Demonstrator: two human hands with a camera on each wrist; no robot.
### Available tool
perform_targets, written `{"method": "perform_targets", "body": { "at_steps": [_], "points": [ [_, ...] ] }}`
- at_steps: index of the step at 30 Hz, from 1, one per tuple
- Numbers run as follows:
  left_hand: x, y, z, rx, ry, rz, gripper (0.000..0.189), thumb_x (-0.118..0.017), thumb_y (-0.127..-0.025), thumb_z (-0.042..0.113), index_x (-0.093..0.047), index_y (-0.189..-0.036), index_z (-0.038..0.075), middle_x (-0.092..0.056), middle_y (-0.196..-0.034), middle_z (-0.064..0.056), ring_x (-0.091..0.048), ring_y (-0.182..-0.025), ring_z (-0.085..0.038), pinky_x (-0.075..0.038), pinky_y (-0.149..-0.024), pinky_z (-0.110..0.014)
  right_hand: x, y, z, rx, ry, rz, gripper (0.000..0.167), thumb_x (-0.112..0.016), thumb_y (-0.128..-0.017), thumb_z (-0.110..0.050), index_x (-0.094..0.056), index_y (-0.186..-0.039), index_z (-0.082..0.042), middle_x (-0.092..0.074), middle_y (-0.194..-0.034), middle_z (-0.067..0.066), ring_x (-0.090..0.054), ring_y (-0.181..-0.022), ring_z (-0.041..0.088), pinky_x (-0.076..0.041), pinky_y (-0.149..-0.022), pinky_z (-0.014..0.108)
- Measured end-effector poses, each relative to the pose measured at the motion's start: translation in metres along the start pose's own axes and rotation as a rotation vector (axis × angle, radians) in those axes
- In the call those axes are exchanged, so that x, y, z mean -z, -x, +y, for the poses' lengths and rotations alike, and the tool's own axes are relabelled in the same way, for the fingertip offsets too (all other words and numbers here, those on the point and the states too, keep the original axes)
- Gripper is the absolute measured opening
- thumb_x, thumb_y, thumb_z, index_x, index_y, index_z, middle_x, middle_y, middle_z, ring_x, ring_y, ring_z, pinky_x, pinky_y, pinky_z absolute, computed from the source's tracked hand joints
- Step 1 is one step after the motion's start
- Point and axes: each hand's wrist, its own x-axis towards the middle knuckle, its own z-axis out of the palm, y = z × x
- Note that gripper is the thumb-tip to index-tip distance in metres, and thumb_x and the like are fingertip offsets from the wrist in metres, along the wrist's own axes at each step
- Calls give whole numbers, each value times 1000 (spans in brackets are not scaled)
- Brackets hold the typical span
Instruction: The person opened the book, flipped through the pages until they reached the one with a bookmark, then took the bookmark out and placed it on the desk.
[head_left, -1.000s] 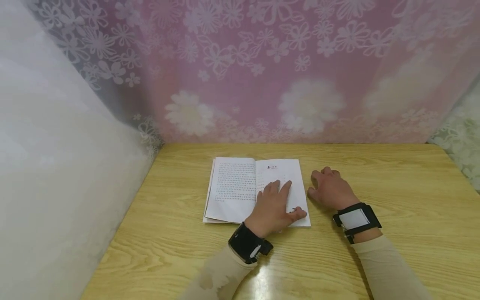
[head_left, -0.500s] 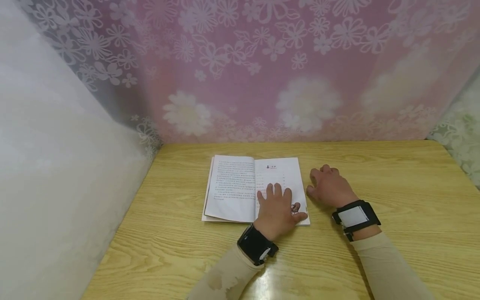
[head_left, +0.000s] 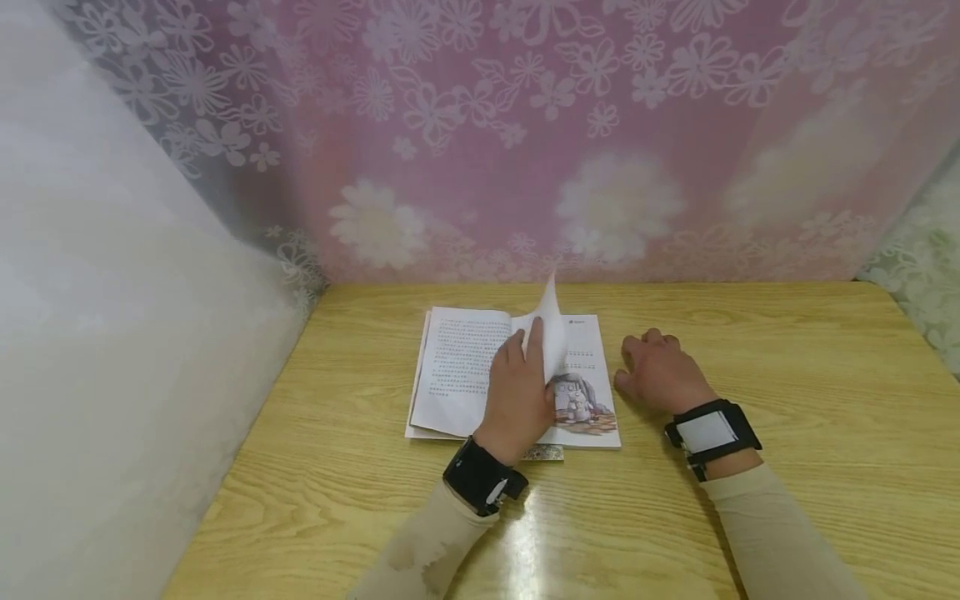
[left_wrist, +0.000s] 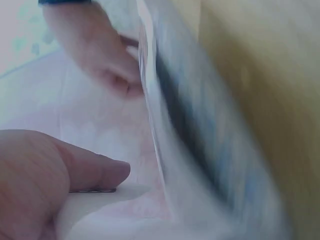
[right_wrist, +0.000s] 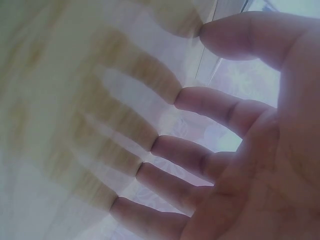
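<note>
An open book (head_left: 453, 367) lies on the wooden table, its left page full of printed text. My left hand (head_left: 517, 404) is over the middle of it and pinches a page (head_left: 556, 337), which stands up and curls from the right side. In the left wrist view, the thumb (left_wrist: 102, 172) presses along this raised page's edge. Below it shows a right-hand page with a drawing (head_left: 581, 407). To the right of the book my right hand (head_left: 663, 379) rests on the table, fingers loosely bent. The right wrist view shows its spread fingertips touching the tabletop, nothing held.
A small patterned strip (head_left: 543, 453) sticks out under the book's near edge. The wooden table (head_left: 810, 400) reaches back to a pink floral curtain (head_left: 487, 183). A pale wall or cloth (head_left: 135, 333) borders the left side.
My left hand lay spread on the right page; it has moved left and lifted that page, uncovering the drawing beneath. The right hand has stayed in place.
</note>
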Motion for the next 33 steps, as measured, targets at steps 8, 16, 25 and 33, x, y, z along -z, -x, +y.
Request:
{"method": "perform_targets", "body": {
  "at_steps": [8,16,25,33],
  "points": [
    [30,-2,-42,-70,-104,1,81,-71,-92,4,-31,-163,9,-14,-167,-31,-11,-156,-47,-13,-126,-60,1,0,1,8,19,0,24,-69,-93,-23,-60,-101,-2,-52,-102,27,-53,-92,46,-48,-64,50],
    [46,-2,-61,-134,-58,-212,24,-60,-95,2,-80,-97,15,-74,-98,-8,-68,-101,-30,-52,-99,-48,0,-1,1,16,27,8,24,-70,-92,-23,-59,-97,-3,-52,-97,24,-53,-87,44,-47,-61,48],
    [30,0,-65,148,34,-444,59,-80,-90,45,-63,-131,5,-58,-106,-15,-58,-92,-34,-51,-75,-44,-5,-2,2,13,-3,6,21,-69,-92,-23,-56,-93,-6,-50,-97,23,-52,-87,44,-45,-59,45],
    [37,-9,-60,201,-4,-604,51,-85,-85,46,-62,-107,6,-56,-87,-7,-55,-73,-24,-46,-63,-37,-4,-3,2,2,20,10,25,-68,-93,-24,-59,-102,-3,-52,-107,28,-53,-95,48,-48,-61,48]
  ]
}}
